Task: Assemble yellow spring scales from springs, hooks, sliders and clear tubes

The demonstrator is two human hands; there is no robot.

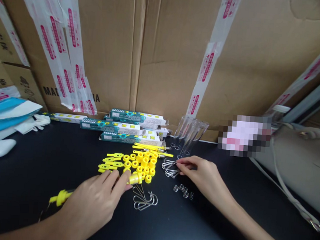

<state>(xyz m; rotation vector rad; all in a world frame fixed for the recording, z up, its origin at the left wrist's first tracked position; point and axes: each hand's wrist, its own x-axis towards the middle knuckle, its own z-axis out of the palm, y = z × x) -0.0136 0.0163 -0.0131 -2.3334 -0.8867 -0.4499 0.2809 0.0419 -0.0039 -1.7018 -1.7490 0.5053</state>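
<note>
My left hand [95, 200] rests on the black table [34, 169], its fingers closed round a long yellow plastic tool; the tool's cap end [136, 178] pokes out by my fingertips and its other end [61, 197] shows behind my wrist. Just past the fingers lies a heap of small yellow plastic rings and clips [137, 162]. My right hand [202, 175] reaches left, thumb and forefinger pinched on a bundle of thin metal wire clips [169, 169]. More bent wire hooks [144, 200] lie between my hands. Small clear rings [181, 190] sit below my right hand.
Green and white flat boxes [126, 126] are stacked at the table's back, beside clear plastic tubes [189, 135]. Large taped cardboard cartons [165, 50] wall off the rear. White and blue packets [2, 118] lie at left. A grey bag with a strap [301, 160] sits at right.
</note>
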